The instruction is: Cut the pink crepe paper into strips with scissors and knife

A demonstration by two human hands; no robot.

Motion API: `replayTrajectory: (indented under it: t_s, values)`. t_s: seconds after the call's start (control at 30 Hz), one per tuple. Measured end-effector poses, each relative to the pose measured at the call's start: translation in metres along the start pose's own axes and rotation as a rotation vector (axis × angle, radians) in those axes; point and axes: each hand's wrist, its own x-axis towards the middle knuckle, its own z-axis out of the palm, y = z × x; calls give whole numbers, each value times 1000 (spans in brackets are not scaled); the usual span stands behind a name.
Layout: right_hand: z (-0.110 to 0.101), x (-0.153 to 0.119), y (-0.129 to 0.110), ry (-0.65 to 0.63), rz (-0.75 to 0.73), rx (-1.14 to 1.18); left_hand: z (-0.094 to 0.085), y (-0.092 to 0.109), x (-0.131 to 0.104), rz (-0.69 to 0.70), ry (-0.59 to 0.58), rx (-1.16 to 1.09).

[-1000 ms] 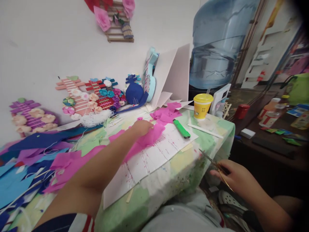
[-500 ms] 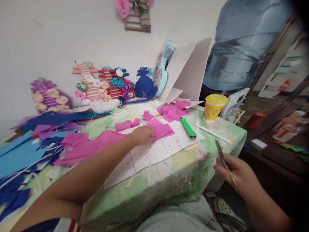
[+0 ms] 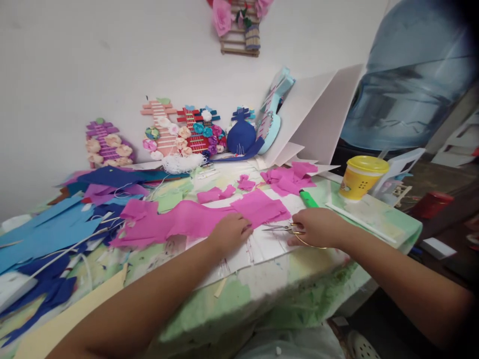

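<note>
A long piece of pink crepe paper [image 3: 190, 219] lies across the white board [image 3: 262, 252] on the table. At its lower edge is my left hand [image 3: 231, 233], fingers bent together on the paper; the fingertips are partly hidden. My right hand [image 3: 318, 227] holds small scissors [image 3: 277, 229] with gold-coloured handles. Their narrow blades point left, just below the paper's right end and near my left fingertips. Behind my right hand lies a green utility knife [image 3: 308, 199], its near end covered by the hand. Crumpled pink scraps [image 3: 288, 178] rest behind the board.
Blue sheets [image 3: 56, 219] and cords spread over the left side. Decorated instrument-shaped crafts [image 3: 194, 134] lean on the wall behind white string [image 3: 183, 162]. A yellow cup [image 3: 362, 178] and a white strip [image 3: 361, 223] are at right, near the table edge.
My right hand has come from beside the table over the board, with the scissors now pointing left. My left hand has shifted toward the paper's lower edge. The view has turned left.
</note>
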Motion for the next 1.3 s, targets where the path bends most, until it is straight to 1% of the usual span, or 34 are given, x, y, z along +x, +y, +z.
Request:
replayTrajectory:
  t_s: [0.1,0.3,0.43,0.73,1.03,1.17,1.3]
  values:
    - [2,-1,5,-60,2,-43,2,-2,-1,7,-1,-42]
    - [0,7,6,-50,-17,-89,1,-2,-2,19,-8,-87]
    - [1,15,6,-74,-23,-119,1,-3,-1,29,-14,-91]
    - [0,18,2,-115,-28,-90,3,-3,-1,33,-8,-82]
    - [6,15,8,-127,-22,-55,1,-3,-2,54,-24,-47]
    - [6,18,4,-141,-22,-50,3,-4,-1,67,-27,-54]
    - [3,21,-1,-125,-23,-80,3,-5,-1,73,-21,-63]
